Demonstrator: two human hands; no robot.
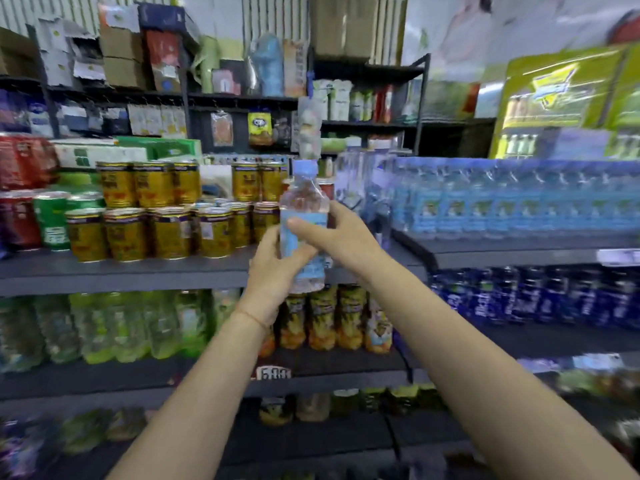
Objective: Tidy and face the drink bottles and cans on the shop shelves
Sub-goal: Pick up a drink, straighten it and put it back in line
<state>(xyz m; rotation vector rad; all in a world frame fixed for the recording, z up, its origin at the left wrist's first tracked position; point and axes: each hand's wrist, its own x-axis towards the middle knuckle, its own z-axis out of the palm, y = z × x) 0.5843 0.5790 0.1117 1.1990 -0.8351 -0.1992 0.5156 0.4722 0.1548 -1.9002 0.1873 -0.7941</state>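
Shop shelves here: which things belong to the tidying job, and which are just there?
Part of the job:
- water bottle, held by left hand and right hand
- yellow cans
- shelved water bottles

Just there:
- cardboard boxes
- hanging snack packets

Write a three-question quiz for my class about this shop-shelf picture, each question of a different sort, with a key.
1. True or false: the water bottle is held in both hands.
2. Which cans stand left of the held bottle? A) yellow cans B) silver cans C) black cans
3. Fill in: the matching water bottles fill the shelf to the ____ of the held bottle.

Key: 1 true, the left hand and right hand both grip it. 2 A, yellow cans. 3 right.
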